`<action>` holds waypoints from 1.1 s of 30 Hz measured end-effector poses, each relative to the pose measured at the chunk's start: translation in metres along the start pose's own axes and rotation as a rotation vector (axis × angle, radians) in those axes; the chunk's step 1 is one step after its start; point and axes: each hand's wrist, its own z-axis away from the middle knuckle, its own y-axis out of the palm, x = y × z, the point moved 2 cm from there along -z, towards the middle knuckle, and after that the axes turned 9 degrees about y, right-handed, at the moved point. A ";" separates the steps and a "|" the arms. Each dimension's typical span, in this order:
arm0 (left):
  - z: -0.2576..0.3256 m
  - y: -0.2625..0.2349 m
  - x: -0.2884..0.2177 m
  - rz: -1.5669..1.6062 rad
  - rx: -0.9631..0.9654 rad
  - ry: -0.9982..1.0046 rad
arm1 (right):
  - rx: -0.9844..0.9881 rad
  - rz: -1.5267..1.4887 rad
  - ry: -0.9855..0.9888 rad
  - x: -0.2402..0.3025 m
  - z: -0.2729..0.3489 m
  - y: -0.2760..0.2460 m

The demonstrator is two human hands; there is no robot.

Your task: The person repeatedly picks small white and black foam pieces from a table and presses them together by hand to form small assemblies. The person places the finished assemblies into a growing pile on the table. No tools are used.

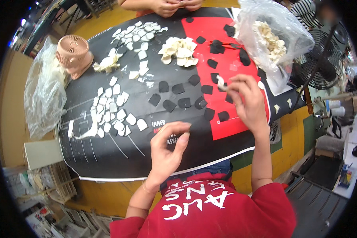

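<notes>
Piece, white, curled, at right hand, left hand loosely bent

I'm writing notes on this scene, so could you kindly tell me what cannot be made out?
All in the head view:
Whether the right hand grips the pale curled piece: fingertips overlap it.
Whether the co-worker's hands hold anything: their fingers hide it.
The co-worker's upper body: cut off by the top edge.
How many pale pieces are bagged: crumpled plastic and piling hide them.
</notes>
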 end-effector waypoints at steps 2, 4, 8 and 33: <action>-0.007 0.005 0.000 0.143 0.009 -0.068 | 0.043 0.041 -0.140 0.031 0.014 0.001; -0.012 0.006 0.000 0.175 -0.005 -0.126 | 0.089 0.111 -0.287 0.052 0.023 0.005; -0.014 0.005 0.001 0.168 -0.060 -0.157 | 0.124 0.094 -0.356 0.069 0.029 0.016; -0.101 0.007 0.011 -0.249 -0.011 0.212 | -0.074 -1.449 0.825 0.007 0.048 0.025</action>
